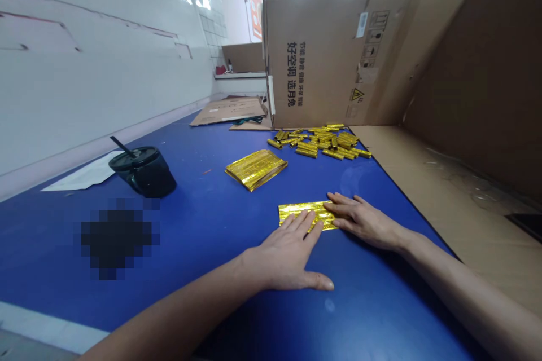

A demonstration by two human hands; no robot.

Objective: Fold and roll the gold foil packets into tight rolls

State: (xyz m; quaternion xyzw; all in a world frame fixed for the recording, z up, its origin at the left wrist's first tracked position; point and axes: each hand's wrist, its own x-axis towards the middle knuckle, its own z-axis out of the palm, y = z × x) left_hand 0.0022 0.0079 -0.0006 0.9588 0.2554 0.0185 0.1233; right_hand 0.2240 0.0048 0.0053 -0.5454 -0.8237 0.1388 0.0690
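A flat strip of folded gold foil (304, 214) lies on the blue tabletop (199, 271) near me. My left hand (288, 254) rests palm down with its fingertips on the strip's near edge. My right hand (364, 221) lies flat from the right, its fingers on the strip's right end. Neither hand closes around the foil. Farther off sits a flat stack of gold foil (256, 169), and beyond it a loose pile of short gold foil rolls (326, 142) is scattered. Neither hand touches these.
A black plastic cup with a straw (144, 172) stands at the left on white paper (84, 176), beside a pixelated dark patch (116, 240). A large cardboard panel with printing (317, 56) rises behind the rolls. Brown cardboard (444, 197) lines the right side, past the table's edge.
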